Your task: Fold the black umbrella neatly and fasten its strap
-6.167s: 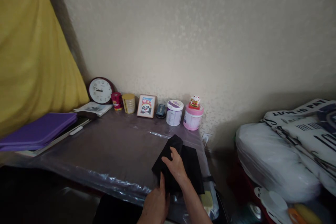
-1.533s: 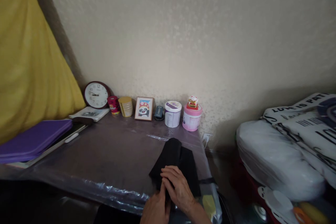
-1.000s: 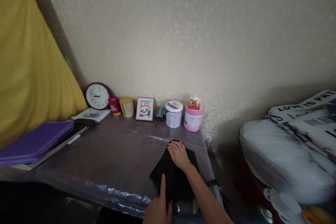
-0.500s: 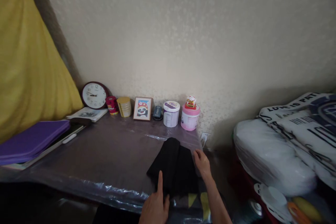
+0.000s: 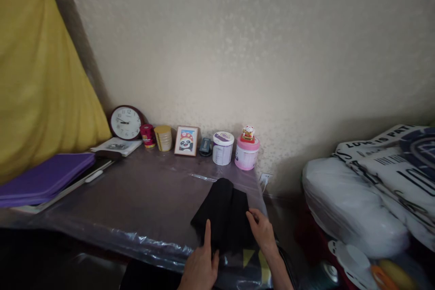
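A folded black cloth (image 5: 222, 215) lies on the plastic-covered table (image 5: 146, 195) near its front right corner. My left hand (image 5: 201, 265) rests at the cloth's near edge with the index finger stretched forward onto it and the other fingers curled. My right hand (image 5: 262, 232) sits at the cloth's right edge, fingers bent and touching the fabric. Whether it grips the edge I cannot make out.
Along the wall stand a round clock (image 5: 125, 122), a red tin (image 5: 148, 135), a gold tin (image 5: 163, 138), a panda picture frame (image 5: 186, 141), a white tub (image 5: 222, 148) and a pink tub (image 5: 246, 154). Purple folder (image 5: 44, 179) at left. Bagged bedding (image 5: 370, 195) at right.
My right hand slid from the cloth's far end to its right side and then back toward me along that edge. The left hand stayed with its finger on the cloth.
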### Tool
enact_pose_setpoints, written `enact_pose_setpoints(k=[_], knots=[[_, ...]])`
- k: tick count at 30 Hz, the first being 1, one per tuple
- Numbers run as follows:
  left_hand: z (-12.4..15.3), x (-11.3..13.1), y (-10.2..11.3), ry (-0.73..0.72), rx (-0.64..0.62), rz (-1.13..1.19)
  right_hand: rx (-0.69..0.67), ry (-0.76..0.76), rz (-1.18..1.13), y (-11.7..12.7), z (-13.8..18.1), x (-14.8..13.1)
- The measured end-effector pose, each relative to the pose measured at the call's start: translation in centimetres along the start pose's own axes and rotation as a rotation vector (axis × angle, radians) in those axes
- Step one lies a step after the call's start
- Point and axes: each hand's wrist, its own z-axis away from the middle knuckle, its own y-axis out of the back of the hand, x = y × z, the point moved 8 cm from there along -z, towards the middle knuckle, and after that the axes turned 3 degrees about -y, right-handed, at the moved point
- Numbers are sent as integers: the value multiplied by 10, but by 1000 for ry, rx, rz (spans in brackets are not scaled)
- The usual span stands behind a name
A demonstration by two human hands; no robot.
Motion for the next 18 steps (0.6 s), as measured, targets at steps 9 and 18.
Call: enact_pose_setpoints(k=[9,18], knots=[[0,1,0,-5,-3,17,-107,-91,-100,-17,1,0],[4,6,7,34,-44,5,-122,-31,-272,-35,-7,-56]])
